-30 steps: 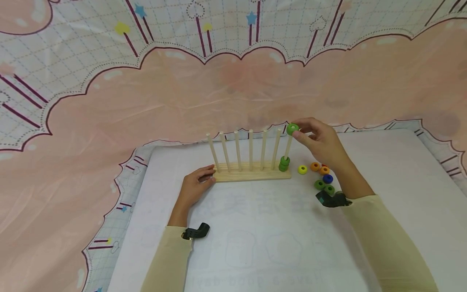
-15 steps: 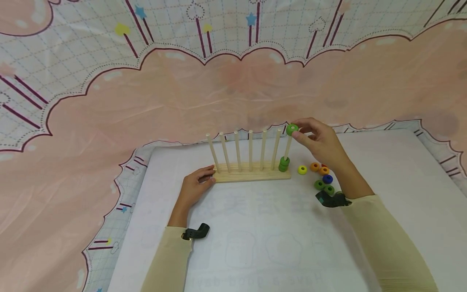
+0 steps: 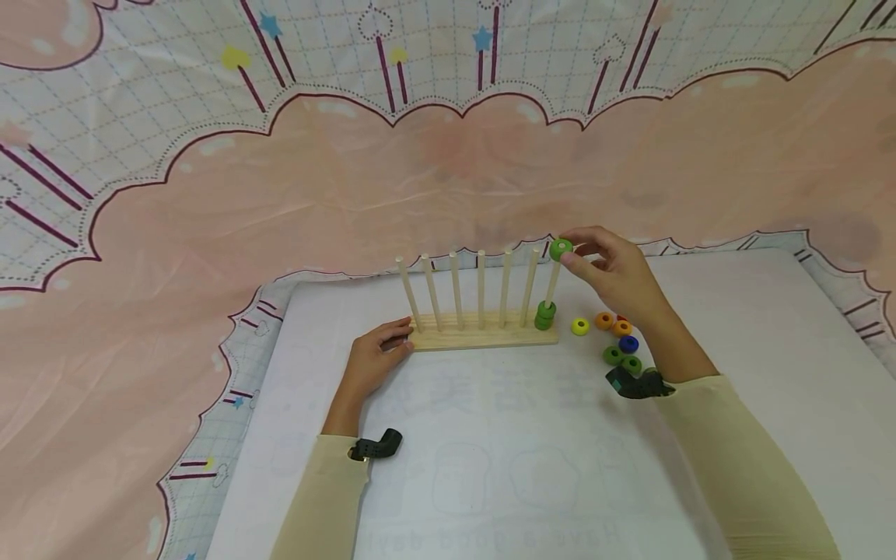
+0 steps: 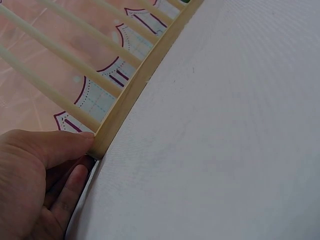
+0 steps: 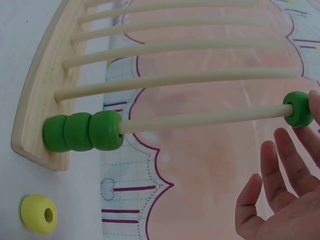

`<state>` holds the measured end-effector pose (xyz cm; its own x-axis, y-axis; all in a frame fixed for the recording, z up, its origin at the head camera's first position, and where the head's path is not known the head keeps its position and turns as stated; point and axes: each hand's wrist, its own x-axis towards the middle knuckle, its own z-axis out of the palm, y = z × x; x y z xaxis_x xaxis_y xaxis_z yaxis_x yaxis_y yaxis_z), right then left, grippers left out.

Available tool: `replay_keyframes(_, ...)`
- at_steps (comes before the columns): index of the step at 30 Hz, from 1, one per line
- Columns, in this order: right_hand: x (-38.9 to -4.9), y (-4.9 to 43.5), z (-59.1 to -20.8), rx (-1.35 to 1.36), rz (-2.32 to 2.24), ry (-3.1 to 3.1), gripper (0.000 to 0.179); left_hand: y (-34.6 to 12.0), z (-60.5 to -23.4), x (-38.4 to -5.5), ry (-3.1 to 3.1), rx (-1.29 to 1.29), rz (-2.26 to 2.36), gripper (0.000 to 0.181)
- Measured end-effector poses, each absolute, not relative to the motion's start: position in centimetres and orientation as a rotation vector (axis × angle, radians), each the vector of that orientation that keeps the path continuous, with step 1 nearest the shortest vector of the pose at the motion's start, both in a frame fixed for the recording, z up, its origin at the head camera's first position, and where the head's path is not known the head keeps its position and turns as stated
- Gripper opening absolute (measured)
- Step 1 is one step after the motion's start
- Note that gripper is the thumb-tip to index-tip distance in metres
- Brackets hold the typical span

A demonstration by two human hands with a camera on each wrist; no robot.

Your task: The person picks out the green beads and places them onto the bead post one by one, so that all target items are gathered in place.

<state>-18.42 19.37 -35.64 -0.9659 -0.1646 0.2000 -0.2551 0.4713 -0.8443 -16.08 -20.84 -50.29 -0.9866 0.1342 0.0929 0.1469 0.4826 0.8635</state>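
My right hand (image 3: pixel 616 268) pinches a green bead (image 3: pixel 561 249) at the top of the rightmost peg. In the right wrist view the peg's tip enters the hole of this bead (image 5: pixel 298 109). Three green beads (image 5: pixel 82 131) are stacked at the foot of the same peg (image 5: pixel 210 119). The wooden base (image 3: pixel 483 337) carries a row of several upright pegs, the others bare. At the base's left end, my left hand (image 3: pixel 374 358) holds the edge between thumb and fingers; the left wrist view shows the thumb (image 4: pixel 60 145) on the base's corner (image 4: pixel 102 142).
Right of the base lie loose beads on the white table (image 3: pixel 448 451): a yellow bead (image 3: pixel 579 326), orange beads (image 3: pixel 604 320), a blue bead (image 3: pixel 628 344) and green beads (image 3: pixel 613 355). A red one is partly hidden. A patterned pink cloth (image 3: pixel 392 187) hangs behind.
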Motion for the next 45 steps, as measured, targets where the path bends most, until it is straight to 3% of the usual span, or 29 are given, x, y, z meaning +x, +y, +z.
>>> replay_keyframes(19,-17.7,22.4,-35.4,0.282,1.366,-2.750,0.044,-20.6,-49.9,-15.8,-2.700,-0.246,-1.579,0.032)
replay_keyframes(30,-16.2,25.8,-37.5,0.204,1.167,-2.887,0.050,-20.8,-50.1,-15.8,-2.695,-0.262,-1.566,0.032)
replay_keyframes(45,-15.0,31.2,-40.8,0.494,0.889,-3.103,0.028,-20.6,-50.2,-15.9,-2.689,-0.247,-1.556,0.031)
